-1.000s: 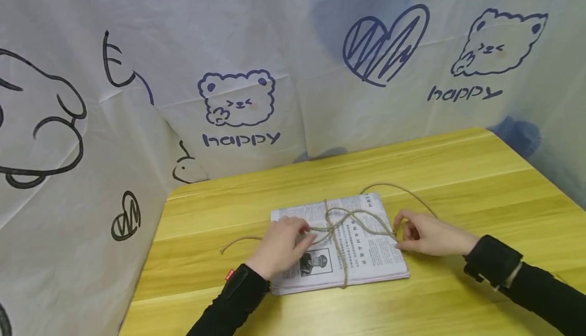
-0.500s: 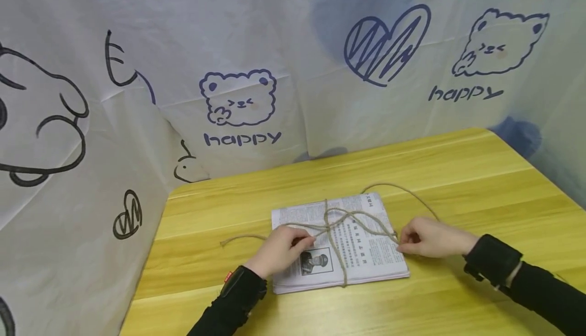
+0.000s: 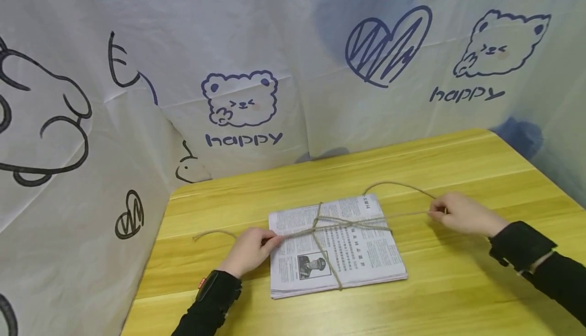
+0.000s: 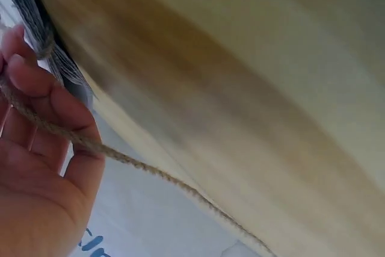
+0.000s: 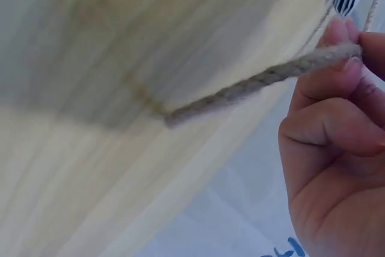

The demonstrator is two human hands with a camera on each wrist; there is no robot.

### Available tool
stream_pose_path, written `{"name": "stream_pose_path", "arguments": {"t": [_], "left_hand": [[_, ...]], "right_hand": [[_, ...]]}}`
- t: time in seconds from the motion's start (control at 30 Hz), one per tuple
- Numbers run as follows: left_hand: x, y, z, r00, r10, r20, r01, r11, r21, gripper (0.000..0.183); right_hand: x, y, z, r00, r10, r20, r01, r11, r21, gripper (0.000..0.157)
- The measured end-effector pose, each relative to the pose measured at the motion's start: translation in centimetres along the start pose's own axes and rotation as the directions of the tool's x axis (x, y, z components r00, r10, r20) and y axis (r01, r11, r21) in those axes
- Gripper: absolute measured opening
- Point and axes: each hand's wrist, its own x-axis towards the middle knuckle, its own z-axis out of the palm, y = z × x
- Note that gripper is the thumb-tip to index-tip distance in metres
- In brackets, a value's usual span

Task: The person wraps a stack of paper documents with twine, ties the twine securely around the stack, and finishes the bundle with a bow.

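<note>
A stack of folded newspapers (image 3: 380, 260) lies on the table in the head view, with brown twine (image 3: 315, 229) crossing over its top. My left hand (image 3: 251, 249) pinches the twine at the stack's left edge; a tail of it trails left behind the hand. In the left wrist view the twine (image 4: 150, 170) runs across the palm. My right hand (image 3: 467, 215) pinches another part, right of the stack and apart from it. Between the hands the twine stretches nearly straight. The right wrist view shows a short twine end (image 5: 240, 88) jutting from the pinching fingers.
The wood-grain table (image 3: 458, 290) extends around the stack on all sides. A pale cloth (image 3: 311, 97) with drawn bears and hearts hangs behind it and along the left. A twine length (image 3: 398, 183) curves over the table behind the stack toward the right hand.
My hands have moved apart, left hand leftward and right hand rightward and farther back. The loose loops over the newspapers have drawn into a flatter, tighter line.
</note>
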Motion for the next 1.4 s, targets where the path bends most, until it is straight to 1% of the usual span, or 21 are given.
{"name": "stream_pose_path", "arguments": {"t": [0.1, 0.17, 0.2, 0.27, 0.37, 0.43, 0.5, 0.6, 0.7, 0.8, 0.83, 0.9, 0.97, 1.03, 1.1, 1.23, 1.33, 1.4], "left_hand": [[-0.2, 0.0, -0.2, 1.0, 0.013, -0.005, -0.013, 0.999, 0.038, 0.029], [-0.3, 0.2, -0.3, 1.0, 0.031, 0.003, -0.031, 0.998, 0.05, 0.027], [-0.3, 0.4, -0.4, 0.999, 0.039, 0.01, -0.039, 0.998, 0.057, 0.026], [-0.5, 0.7, -0.7, 0.998, 0.04, 0.042, -0.042, 0.997, 0.057, 0.022], [-0.6, 1.4, -1.0, 0.995, 0.028, 0.098, -0.034, 0.998, 0.052, 0.021], [-0.6, 2.0, -1.2, 0.991, 0.028, 0.128, -0.034, 0.998, 0.048, 0.022], [-0.5, 2.6, -1.2, 0.989, 0.034, 0.146, -0.041, 0.998, 0.046, 0.024], [-0.4, 3.4, -1.1, 0.985, 0.062, 0.16, -0.072, 0.996, 0.055, 0.027], [-0.3, 4.2, -0.8, 0.979, 0.088, 0.183, -0.103, 0.992, 0.074, 0.029], [-0.4, 4.9, -0.5, 0.972, 0.101, 0.212, -0.123, 0.988, 0.094, 0.026], [-0.4, 5.1, -0.3, 0.971, 0.106, 0.216, -0.13, 0.986, 0.101, 0.023], [-0.6, 5.6, -0.1, 0.97, 0.118, 0.213, -0.145, 0.983, 0.114, 0.018], [-0.8, 6.1, 0.1, 0.97, 0.131, 0.203, -0.157, 0.981, 0.118, 0.022], [-1.1, 6.6, 0.3, 0.971, 0.145, 0.192, -0.169, 0.979, 0.117, 0.027], [-1.3, 6.9, 0.6, 0.968, 0.16, 0.195, -0.183, 0.977, 0.106, 0.03], [-2.0, 7.5, 1.2, 0.958, 0.159, 0.24, -0.181, 0.981, 0.072, 0.032], [-2.5, 7.5, 1.6, 0.952, 0.133, 0.277, -0.152, 0.987, 0.048, 0.035], [-2.8, 7.5, 1.7, 0.95, 0.118, 0.29, -0.132, 0.991, 0.029, 0.035]], "right_hand": [[0.2, -0.2, 0.4, 1.0, -0.014, -0.004, 0.014, 1.0, -0.015, 0.016], [0.4, -0.5, 0.7, 1.0, -0.022, 0.005, 0.022, 1.0, -0.01, 0.01], [0.5, -0.6, 0.8, 0.999, -0.033, 0.011, 0.033, 0.999, -0.001, 0.009], [0.7, -0.9, 1.1, 0.998, -0.064, 0.025, 0.064, 0.998, 0.005, 0.016], [1.0, -1.5, 1.8, 0.993, -0.108, 0.042, 0.107, 0.994, 0.004, 0.032], [1.3, -2.0, 2.3, 0.991, -0.121, 0.061, 0.121, 0.993, 0.005, 0.037], [1.6, -2.7, 2.9, 0.989, -0.124, 0.085, 0.123, 0.992, 0.016, 0.038], [2.1, -3.4, 3.6, 0.985, -0.125, 0.12, 0.122, 0.992, 0.033, 0.03], [2.6, -4.0, 4.0, 0.976, -0.148, 0.159, 0.141, 0.988, 0.057, 0.016], [3.2, -4.2, 4.2, 0.967, -0.174, 0.188, 0.158, 0.983, 0.096, 0.014], [3.5, -4.3, 4.1, 0.966, -0.186, 0.178, 0.169, 0.98, 0.109, 0.015], [4.1, -4.4, 3.9, 0.974, -0.194, 0.118, 0.182, 0.978, 0.102, 0.015], [5.1, -4.6, 3.5, 0.98, -0.198, 0.028, 0.196, 0.978, 0.076, 0.012], [6.3, -4.9, 3.2, 0.981, -0.187, -0.054, 0.189, 0.981, 0.035, 0.009], [7.6, -5.2, 3.1, 0.981, -0.172, -0.091, 0.174, 0.985, 0.008, 0.009], [10.2, -6.0, 3.5, 0.984, -0.16, -0.083, 0.16, 0.987, -0.005, 0.013], [11.9, -6.3, 4.1, 0.986, -0.157, -0.052, 0.158, 0.987, 0.018, 0.014], [12.9, -6.2, 4.6, 0.986, -0.163, -0.03, 0.164, 0.986, 0.027, 0.013]]}}
